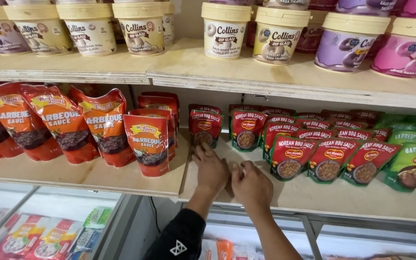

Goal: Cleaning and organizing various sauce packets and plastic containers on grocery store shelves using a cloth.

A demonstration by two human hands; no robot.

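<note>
- Hands rested side by side on the wooden shelf [314, 195].
- Left hand [211, 166] lay flat, fingers stretched toward a red sauce pouch [206, 127] standing just ahead, fingertips at its base.
- Right hand [251, 185] was loosely curled, knuckles up; whether it held anything could not be told.
- Red pouches [314, 154] stood in rows to the right, orange pouches [107, 126] to the left.
- Tubs [224, 32] lined the shelf above.
</note>
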